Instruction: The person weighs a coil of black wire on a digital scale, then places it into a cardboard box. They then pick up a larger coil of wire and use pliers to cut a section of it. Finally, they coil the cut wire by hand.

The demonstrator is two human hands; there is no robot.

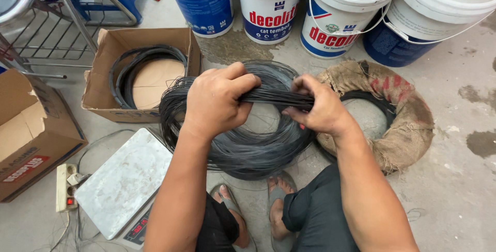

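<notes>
left hand [217,102] and right hand [318,107] are both closing in tight fists around one bunched strand of the large round coil of thin black steel wire [243,148], which is lying on the grey concrete floor [454,179] before the person's sandalled feet. a second wire coil wrapped in coarse brown burlap [408,128] is resting just beside it at right. a flat metal-topped scale [124,179] and an open cardboard box holding black wire loops [103,76] are sitting at left.

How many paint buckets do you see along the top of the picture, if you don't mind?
5: blue bucket, white bucket, white bucket, dark blue bucket and large white bucket resting above it. Others may be hidden.
</notes>
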